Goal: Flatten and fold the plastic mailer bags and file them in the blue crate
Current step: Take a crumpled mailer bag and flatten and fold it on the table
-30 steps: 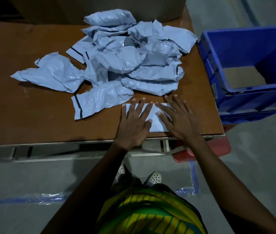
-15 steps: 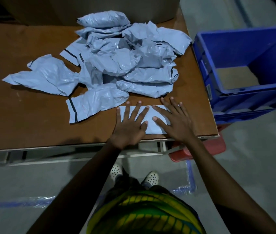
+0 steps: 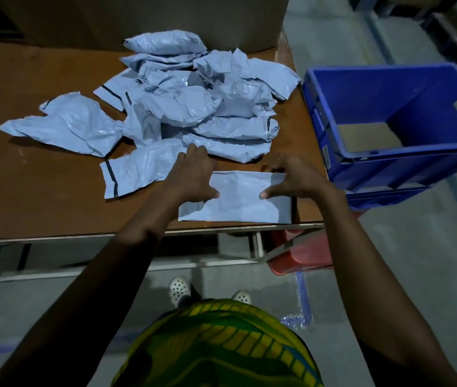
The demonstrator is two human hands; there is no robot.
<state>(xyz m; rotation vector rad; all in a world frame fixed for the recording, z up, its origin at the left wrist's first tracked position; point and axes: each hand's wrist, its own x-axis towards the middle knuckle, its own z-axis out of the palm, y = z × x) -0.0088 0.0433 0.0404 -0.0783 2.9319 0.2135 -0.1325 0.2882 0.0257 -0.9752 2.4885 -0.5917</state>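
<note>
At the near right corner of the worktop (image 3: pixel 40 208) lies the mailer (image 3: pixel 245 203), flat and folded into a long band, its near edge running close along the worktop's front edge and a dark strip showing at its right end. Both hands are on it. The left hand (image 3: pixel 193 174) covers its left part, thumb pressed on top, knuckles raised and fingers curled down past the far edge. The right hand (image 3: pixel 291 177) sits on its right part in the same way, thumb flat on top and fingers bent over the far edge. The backs of the hands hide the fingertips, so the grip looks like a pinch of that far edge, though this is not certain.

Toward the back edge, past the hands, sits the pile (image 3: pixel 193 107) of crumpled grey-blue bags. One bag (image 3: pixel 138 171) lies at the pile's near side, just beside the left hand, with dark strips at its left end; another (image 3: pixel 65 124) is spread out toward the left edge.

Just off the right edge stands the crate (image 3: pixel 330 152), blue, with its open top turned toward the camera. A box (image 3: pixel 165 20) stands at the back edge, behind the pile. Something red (image 3: pixel 299 255) shows under the near right corner.
</note>
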